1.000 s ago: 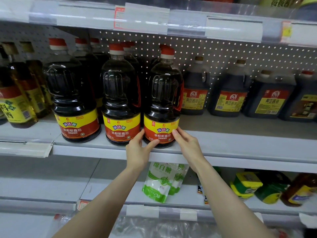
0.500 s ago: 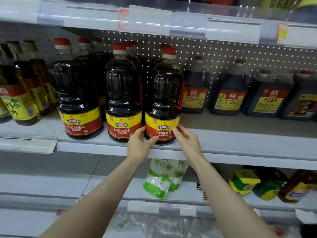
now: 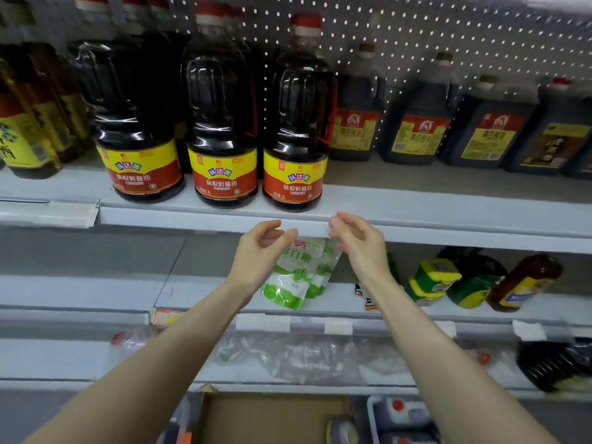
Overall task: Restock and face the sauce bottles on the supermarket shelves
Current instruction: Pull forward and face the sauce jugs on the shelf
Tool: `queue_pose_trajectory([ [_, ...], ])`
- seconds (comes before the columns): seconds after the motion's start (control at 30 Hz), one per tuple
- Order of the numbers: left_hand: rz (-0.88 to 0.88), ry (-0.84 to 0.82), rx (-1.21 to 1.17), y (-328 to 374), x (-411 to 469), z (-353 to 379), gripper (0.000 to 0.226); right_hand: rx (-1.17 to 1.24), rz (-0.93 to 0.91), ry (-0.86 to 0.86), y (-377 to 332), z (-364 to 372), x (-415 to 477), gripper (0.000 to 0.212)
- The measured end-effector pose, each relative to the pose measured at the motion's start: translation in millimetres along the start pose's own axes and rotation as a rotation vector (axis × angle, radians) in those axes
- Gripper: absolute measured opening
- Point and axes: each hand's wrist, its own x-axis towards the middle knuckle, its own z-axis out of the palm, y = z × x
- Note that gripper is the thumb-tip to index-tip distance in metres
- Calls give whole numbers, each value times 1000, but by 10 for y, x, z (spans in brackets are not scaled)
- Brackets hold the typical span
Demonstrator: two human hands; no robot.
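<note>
Three big dark soy sauce bottles with red caps and yellow-red labels stand in a row at the front of the white shelf [image 3: 416, 200]: left bottle [image 3: 137, 129], middle bottle [image 3: 221, 123], right bottle [image 3: 298, 129]. More of the same stand behind them. My left hand [image 3: 259, 248] and my right hand [image 3: 358, 241] hover just below the shelf's front edge, under the right bottle. Both hold nothing, with fingers loosely curled and apart from the bottle.
Darker jugs with red-yellow labels [image 3: 413, 123] stand further back on the right. Yellow-labelled bottles [image 3: 28, 123] fill the left. On the lower shelf lie white-green bags [image 3: 294, 277] and green-yellow containers [image 3: 432, 280]. A cardboard box [image 3: 272, 421] with bottles [image 3: 397, 415] sits below.
Both hands have let go of the right bottle and dropped back below the shelf edge. The camera has tilted downward, revealing the box below.
</note>
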Motion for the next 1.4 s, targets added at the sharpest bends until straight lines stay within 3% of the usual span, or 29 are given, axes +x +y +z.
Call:
queue_pose_trajectory([
  [0.2, -123, -35, -17, -627, -197, 112, 45, -17, 90, -28, 621, -127, -278, 6],
  [0.43, -341, -74, -43, -1723, -530, 408, 34, -83, 304, -8, 1802, -360, -744, 15],
  [0.57, -454, -143, -9, -2504, -770, 615, 37, -147, 414, -28, 2613, -524, -1026, 4],
  [0.73, -608, -151, 42, -3494, -1019, 900, 32, -162, 571, 11, 3649, -698, -1342, 17],
  [1.17, -831, -129, 112, -5574, -1369, 1519, 31, -332, 783, 103, 6124, -1011, -1860, 24],
  [1.27, -854, -151, 102, -5878, -1381, 1611, 34, -305, 837, 140, 6457, -988, -1878, 35],
  [1.37, -869, -153, 94, -6145, -1398, 1664, 39, -342, 814, 128, 6687, -971, -1873, 74],
  [1.4, -867, -156, 102, -6207, -1398, 1681, 41, -336, 801, 123, 6743, -972, -1874, 76],
])
